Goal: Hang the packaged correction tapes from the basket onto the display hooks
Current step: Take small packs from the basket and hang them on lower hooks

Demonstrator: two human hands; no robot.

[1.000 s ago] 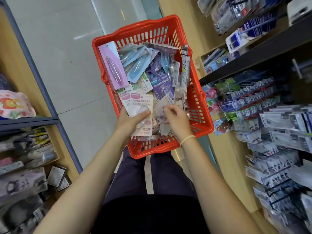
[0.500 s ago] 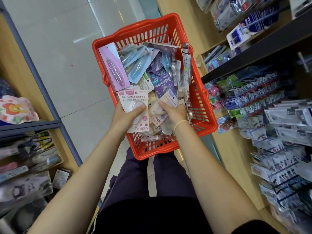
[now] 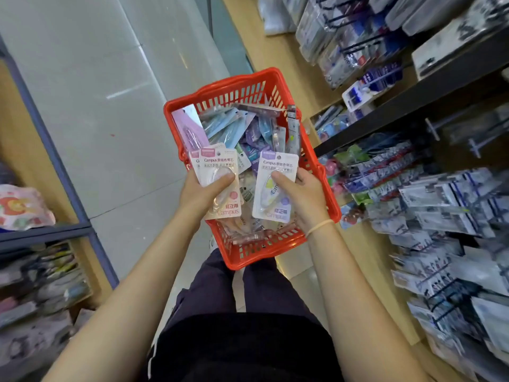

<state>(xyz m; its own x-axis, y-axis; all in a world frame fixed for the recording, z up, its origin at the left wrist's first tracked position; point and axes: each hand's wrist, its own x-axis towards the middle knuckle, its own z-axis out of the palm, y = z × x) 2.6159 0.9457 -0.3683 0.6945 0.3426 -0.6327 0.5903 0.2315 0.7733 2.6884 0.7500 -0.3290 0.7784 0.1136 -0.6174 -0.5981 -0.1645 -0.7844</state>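
Observation:
A red plastic basket [image 3: 319,172] stands on the floor in front of me, full of packaged stationery. My left hand [image 3: 202,193] grips a small stack of pink Campus correction tape packs [image 3: 217,168], thumb across the front. My right hand [image 3: 298,194] holds one purple Campus correction tape pack [image 3: 278,172] upright, thumb on its face. Both hands are above the near half of the basket. Display hooks [image 3: 429,274] loaded with packaged goods fill the rack on the right.
A dark shelf edge [image 3: 413,106] juts out at the upper right above the hooks. On the left stands a blue-framed shelf unit [image 3: 55,232] with assorted goods. Grey tiled floor [image 3: 110,78] runs between them. My dark trousers show below the basket.
My right hand has lifted a purple pack out of the basket and holds it up. My left hand has raised its pink packs. The view has shifted, with the basket now lower in the frame.

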